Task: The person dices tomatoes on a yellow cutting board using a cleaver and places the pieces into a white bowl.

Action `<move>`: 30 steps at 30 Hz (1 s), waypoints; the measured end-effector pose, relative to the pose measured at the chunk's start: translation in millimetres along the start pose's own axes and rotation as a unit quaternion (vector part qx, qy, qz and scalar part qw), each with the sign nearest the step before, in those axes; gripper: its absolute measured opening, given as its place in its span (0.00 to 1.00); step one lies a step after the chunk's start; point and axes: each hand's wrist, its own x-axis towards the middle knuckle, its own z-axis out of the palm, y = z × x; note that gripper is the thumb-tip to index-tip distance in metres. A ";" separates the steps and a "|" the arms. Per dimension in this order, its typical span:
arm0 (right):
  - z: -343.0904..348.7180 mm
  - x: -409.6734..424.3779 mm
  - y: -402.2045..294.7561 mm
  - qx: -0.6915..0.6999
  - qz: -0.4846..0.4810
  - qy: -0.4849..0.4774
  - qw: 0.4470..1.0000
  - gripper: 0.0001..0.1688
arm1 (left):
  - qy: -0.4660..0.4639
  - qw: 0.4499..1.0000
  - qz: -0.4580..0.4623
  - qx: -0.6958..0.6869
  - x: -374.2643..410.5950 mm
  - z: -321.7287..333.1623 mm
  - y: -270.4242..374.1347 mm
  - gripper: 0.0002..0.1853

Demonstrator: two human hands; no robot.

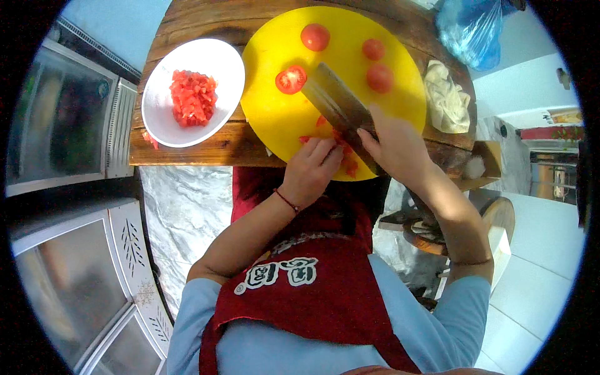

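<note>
My right hand (398,145) grips a broad-bladed cleaver (338,105), its blade slanting across a round yellow cutting board (269,119). Close to the blade, my left hand (313,169) has its fingers curled down on cut tomato pieces (348,161) at the board's near edge. The fingers partly hide what lies under them. A tomato half (291,79) shows its cut face by the blade's far end. Beyond the cleaver sit more tomato pieces, rounded side up: one tomato (315,37) at the top, a smaller tomato (373,49) and another tomato (379,78) on the right.
A white bowl (157,101) holding diced tomato (193,98) stands left on the wooden table (197,21), with tomato scraps (151,139) beside its base. A crumpled pale cloth (445,98) lies right of the board. Above it hangs a blue plastic bag (471,35). Glass-fronted cabinets (70,112) line the left.
</note>
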 end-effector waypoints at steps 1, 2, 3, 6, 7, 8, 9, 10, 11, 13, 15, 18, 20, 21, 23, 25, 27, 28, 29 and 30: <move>-8.4 -2.3 -3.8 -0.004 0.008 -0.013 1.000 0.14 | 0.002 1.000 -0.002 0.003 -0.8 1.3 -0.9 0.14; -13.7 -4.5 -6.1 -0.009 0.016 -0.026 1.000 0.15 | 0.004 1.000 -0.003 0.005 -1.4 2.3 -1.4 0.14; -16.1 -7.4 -5.7 -0.017 0.008 -0.034 0.999 0.15 | 0.004 1.000 0.002 0.007 -0.5 1.8 -1.7 0.14; -19.2 -13.0 -4.4 -0.026 -0.010 -0.061 0.998 0.16 | 0.005 1.000 0.006 0.006 1.6 0.1 -2.0 0.13; -18.7 -13.3 -5.4 -0.019 -0.011 -0.072 0.997 0.16 | 0.004 1.000 0.001 0.001 1.3 0.1 -1.9 0.13; -18.0 -13.0 -6.4 -0.011 -0.012 -0.083 0.996 0.16 | 0.004 1.000 -0.004 -0.003 1.0 0.5 -2.1 0.12; -16.2 -12.3 -7.7 -0.008 -0.013 -0.086 0.996 0.16 | 0.006 1.000 0.000 -0.005 0.1 1.0 -2.8 0.12; -13.9 -11.3 -9.3 -0.005 -0.014 -0.089 0.996 0.16 | 0.008 1.000 0.003 -0.007 -0.5 1.7 -3.7 0.12; -11.2 -10.1 -11.1 -0.001 -0.016 -0.092 0.996 0.16 | 0.011 1.000 0.006 -0.008 -1.3 2.3 -4.4 0.12; 2.0 -5.3 -13.2 -0.010 -0.016 -0.080 0.997 0.16 | 0.002 1.000 0.003 -0.018 1.0 -0.2 -3.9 0.12; 9.5 2.5 -15.3 -0.013 -0.004 -0.077 0.997 0.17 | -0.012 1.000 -0.004 -0.028 4.8 -4.0 -3.3 0.12; 12.4 10.8 -14.3 -0.009 0.014 -0.065 0.998 0.18 | -0.036 0.998 -0.006 -0.044 6.0 -10.7 -0.2 0.13; 13.9 9.7 -6.7 -0.002 -0.002 -0.027 1.000 0.18 | -0.048 0.997 0.014 -0.053 4.8 -12.1 -1.4 0.14; 12.1 8.8 -5.5 0.001 -0.004 -0.014 1.000 0.18 | -0.047 0.998 0.015 -0.031 4.2 -9.7 -2.5 0.14; 4.2 7.3 -5.0 0.008 -0.006 0.013 1.000 0.17 | -0.044 0.999 0.016 0.013 6.4 -1.9 -7.0 0.15; -5.8 5.3 -4.4 -0.029 -0.001 0.013 0.999 0.16 | -0.042 0.999 -0.023 0.023 11.6 3.7 -9.5 0.15; -12.2 2.8 -3.8 -0.044 -0.004 0.014 0.999 0.15 | -0.029 0.999 -0.041 0.020 14.0 4.5 -8.9 0.15; -14.4 0.4 -4.0 -0.041 -0.010 0.014 0.999 0.15 | -0.018 0.999 -0.039 0.011 14.7 1.8 -7.7 0.15; -15.8 -1.2 -4.0 -0.037 -0.016 0.015 0.999 0.15 | -0.006 0.999 -0.039 0.003 15.6 -0.5 -6.8 0.15; -14.7 -3.7 -4.3 -0.039 -0.016 0.006 0.999 0.15 | -0.004 0.999 -0.031 0.000 14.6 -1.8 -5.6 0.15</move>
